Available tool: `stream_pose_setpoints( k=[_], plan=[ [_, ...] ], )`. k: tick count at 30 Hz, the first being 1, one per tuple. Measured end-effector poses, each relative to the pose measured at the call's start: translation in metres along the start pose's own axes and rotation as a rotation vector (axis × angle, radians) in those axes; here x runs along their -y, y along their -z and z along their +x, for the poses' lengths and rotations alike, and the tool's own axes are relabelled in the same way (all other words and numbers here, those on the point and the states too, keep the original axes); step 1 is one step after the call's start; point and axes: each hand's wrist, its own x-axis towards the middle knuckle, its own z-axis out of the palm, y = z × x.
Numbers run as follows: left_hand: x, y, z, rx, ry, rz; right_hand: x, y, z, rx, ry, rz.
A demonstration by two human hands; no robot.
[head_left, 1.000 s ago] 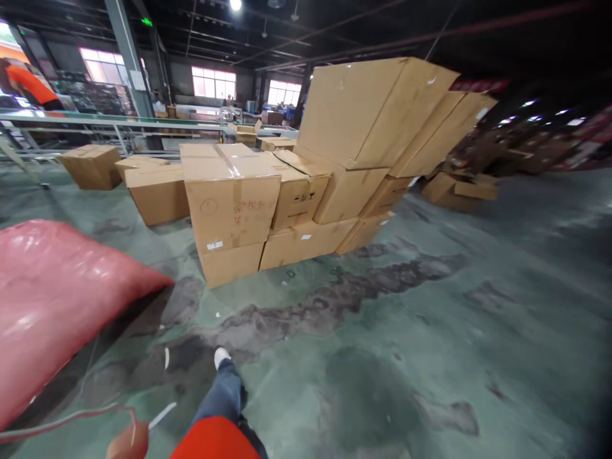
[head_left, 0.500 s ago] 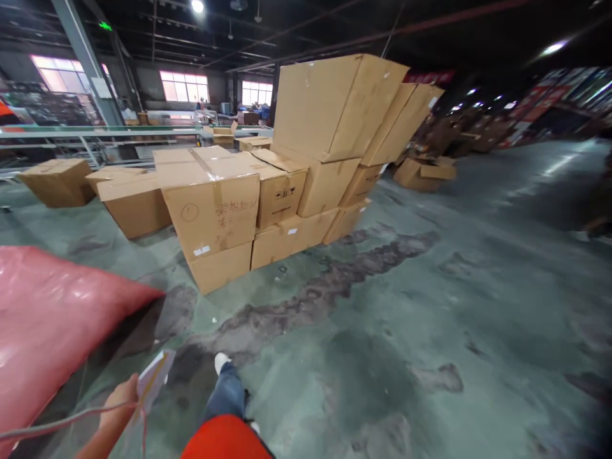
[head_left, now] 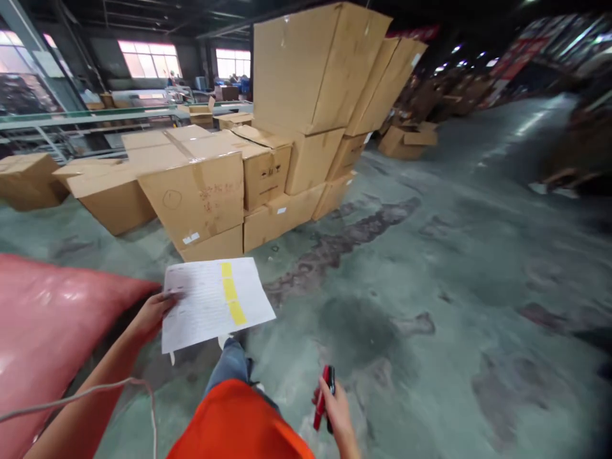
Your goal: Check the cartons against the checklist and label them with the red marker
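My left hand (head_left: 155,313) pinches the left edge of a white printed sheet of paper (head_left: 201,325), which is held out flat in front of me. Several yellow highlighted blocks run down its right part; the print is too small to read. Low on the right, my right hand (head_left: 337,408) is closed around two markers: a red marker (head_left: 321,401) and a black marker (head_left: 331,381) beside it. A thin pale cable (head_left: 95,389) passes across my left forearm.
Beyond the paper stand stacked cardboard boxes (head_left: 191,197), one large box (head_left: 299,70) on top. A pink plastic-covered bulk (head_left: 62,312) lies at the left. An open carton (head_left: 406,140) sits further back on the stained green floor (head_left: 373,268). A conveyor frame (head_left: 105,118) runs behind.
The paper, edge-on before, has been raised and turned to face me in my left hand. My right hand has come into view with the markers. The boxes have shifted up and left in view.
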Motion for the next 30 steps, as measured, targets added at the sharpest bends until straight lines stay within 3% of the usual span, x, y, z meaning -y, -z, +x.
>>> stream_pose_setpoints(
  k=[4,11,15,21,26,30],
  plan=[
    [-0.018,-0.030,-0.020,0.112,0.070,-0.095,0.047,-0.004,0.005,0.037,0.053,0.193],
    [-0.037,-0.066,-0.035,0.246,0.093,-0.081,0.114,-0.001,-0.021,0.107,0.221,0.433],
    [-0.039,-0.080,-0.031,0.327,0.052,-0.022,0.129,0.010,-0.038,0.089,0.279,0.447],
    [-0.049,-0.090,-0.028,0.447,-0.102,0.106,0.143,0.026,-0.066,-0.085,0.368,0.384],
    [-0.062,-0.091,-0.031,0.441,-0.242,0.194,0.153,0.031,-0.089,-0.194,0.474,0.319],
    [-0.065,-0.093,-0.033,0.476,-0.244,0.194,0.155,0.034,-0.095,-0.262,0.454,0.363]
  ],
)
